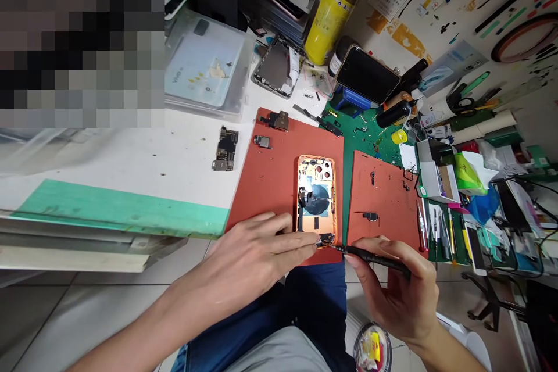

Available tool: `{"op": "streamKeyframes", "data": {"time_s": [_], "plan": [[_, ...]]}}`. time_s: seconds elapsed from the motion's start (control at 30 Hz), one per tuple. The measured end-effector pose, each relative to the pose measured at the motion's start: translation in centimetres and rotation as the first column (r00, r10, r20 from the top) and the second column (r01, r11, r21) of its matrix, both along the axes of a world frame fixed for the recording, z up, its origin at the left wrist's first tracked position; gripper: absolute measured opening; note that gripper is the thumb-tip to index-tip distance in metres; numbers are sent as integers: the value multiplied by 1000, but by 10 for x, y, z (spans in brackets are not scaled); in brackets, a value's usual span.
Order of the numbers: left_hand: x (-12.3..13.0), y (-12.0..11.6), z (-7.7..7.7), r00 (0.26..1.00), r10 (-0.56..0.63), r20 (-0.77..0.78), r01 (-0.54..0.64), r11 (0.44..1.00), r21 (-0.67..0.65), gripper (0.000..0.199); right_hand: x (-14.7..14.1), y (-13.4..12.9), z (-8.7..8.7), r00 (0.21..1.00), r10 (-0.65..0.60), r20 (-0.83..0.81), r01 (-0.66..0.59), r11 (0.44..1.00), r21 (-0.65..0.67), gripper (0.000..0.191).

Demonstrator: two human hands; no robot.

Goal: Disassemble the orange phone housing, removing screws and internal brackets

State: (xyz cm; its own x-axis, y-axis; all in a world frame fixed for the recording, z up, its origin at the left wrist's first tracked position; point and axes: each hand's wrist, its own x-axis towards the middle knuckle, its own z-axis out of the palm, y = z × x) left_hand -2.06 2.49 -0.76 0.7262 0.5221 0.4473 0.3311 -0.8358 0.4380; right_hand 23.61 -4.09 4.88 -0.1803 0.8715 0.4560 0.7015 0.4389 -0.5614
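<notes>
An opened phone housing [317, 224] with an orange frame lies on the red mat [274, 186], its inside facing up. My left hand [261, 250] rests over the housing's lower left corner, fingers stretched out, with fingertips touching the part at its bottom end. In my right hand [403, 285] is a slim black screwdriver [375, 257], held between thumb and fingers. Its tip points left and meets the bottom right edge of the housing; the exact contact point is too small to make out.
A circuit board [225, 149] lies left of the mat, and a camera module [278, 121] is on it. Small parts sit on a second red mat [383, 197]. Behind stand a yellow spray can [322, 29] and a propped phone [368, 74]. Tools [442, 229] line the right.
</notes>
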Motion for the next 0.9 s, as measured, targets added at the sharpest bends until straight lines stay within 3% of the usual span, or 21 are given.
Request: {"op": "streamKeyframes", "data": {"time_s": [0.2,0.3,0.43,0.53,0.6,0.73,0.9], "plan": [[0,-1,-1,1000,11,17,-11,1000,1,31,1,0,-1,1000,-5,15,5,1000,4,76],[0,-1,-1,1000,11,27,-12,1000,13,30,1,1,1,1000,5,23,-5,1000,-24,68],[0,0,-1,1000,14,15,-15,1000,18,31,1,5,10,992,95,85,-82,986,-147,48],[0,-1,-1,1000,20,18,-20,999,29,31,3,10,18,964,211,164,-174,961,-216,45],[1,-1,-2,999,30,28,-31,999,36,27,4,13,23,931,267,247,-227,957,-178,50],[3,-2,0,998,58,20,-58,998,29,20,1,22,31,867,255,429,-264,964,-40,51],[3,-2,1,998,57,24,-58,998,22,22,-6,29,39,867,330,373,-304,944,-128,39]]}}
